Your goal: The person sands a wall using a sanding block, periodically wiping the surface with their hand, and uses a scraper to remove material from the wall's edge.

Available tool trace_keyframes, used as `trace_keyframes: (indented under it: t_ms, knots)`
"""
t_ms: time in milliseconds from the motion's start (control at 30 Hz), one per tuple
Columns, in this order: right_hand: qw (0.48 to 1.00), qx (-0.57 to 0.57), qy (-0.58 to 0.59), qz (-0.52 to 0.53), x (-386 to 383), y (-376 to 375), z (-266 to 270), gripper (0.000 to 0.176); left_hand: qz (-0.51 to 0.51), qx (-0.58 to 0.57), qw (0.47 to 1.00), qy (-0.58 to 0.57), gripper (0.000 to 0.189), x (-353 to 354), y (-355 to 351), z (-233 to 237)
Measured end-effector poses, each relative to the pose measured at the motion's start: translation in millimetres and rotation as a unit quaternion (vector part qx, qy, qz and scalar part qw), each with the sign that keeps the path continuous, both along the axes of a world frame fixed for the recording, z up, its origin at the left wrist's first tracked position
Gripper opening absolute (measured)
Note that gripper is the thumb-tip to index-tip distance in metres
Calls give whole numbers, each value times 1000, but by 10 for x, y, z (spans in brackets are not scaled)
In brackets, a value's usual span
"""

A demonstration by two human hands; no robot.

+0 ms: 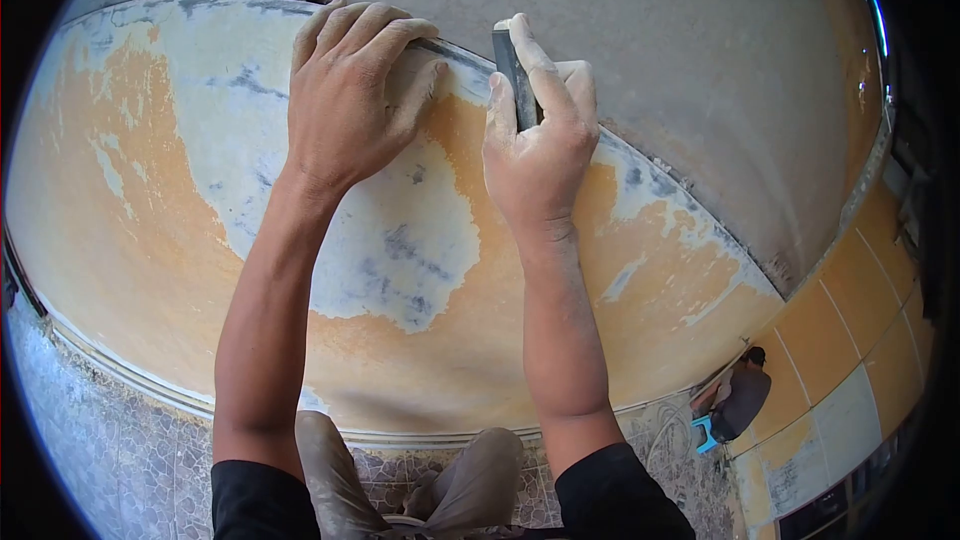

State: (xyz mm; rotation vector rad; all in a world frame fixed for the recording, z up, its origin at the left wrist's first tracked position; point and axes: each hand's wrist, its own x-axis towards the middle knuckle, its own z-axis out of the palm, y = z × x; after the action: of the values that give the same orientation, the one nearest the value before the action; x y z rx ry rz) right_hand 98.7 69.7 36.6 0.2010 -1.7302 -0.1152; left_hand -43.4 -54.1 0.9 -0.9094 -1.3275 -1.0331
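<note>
Fisheye distortion, dark vignetted edges

The single head-worn camera looks forward and steeply down, over the patchy orange-and-white panel point(400, 360) within arm's reach.

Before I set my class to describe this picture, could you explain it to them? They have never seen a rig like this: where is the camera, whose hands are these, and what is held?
There is no robot here. One person wears a camera on the head, looking forward and down, so we see both bare, dusty hands from above. The black, curved border surrounds the camera's round view.

Below the hands is a large curved panel, orange-tan with pale patches and grey smudges. The left hand rests on its far edge. The right hand grips a narrow dark block.

At lower right, another person sits on a blue stool, on the patterned floor.
</note>
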Motion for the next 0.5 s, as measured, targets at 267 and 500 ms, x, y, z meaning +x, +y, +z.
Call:
trace_keyframes:
  t_ms: [267, 500]
  knots:
    - [997, 12, 64, -29, 341, 458, -820, 50, -1, 4, 1000, 8, 30, 63, 24, -2]
    - [1000, 10, 27, -7, 201, 287, -246, 53, 2, 1, 1000, 11, 31, -5, 14, -15]
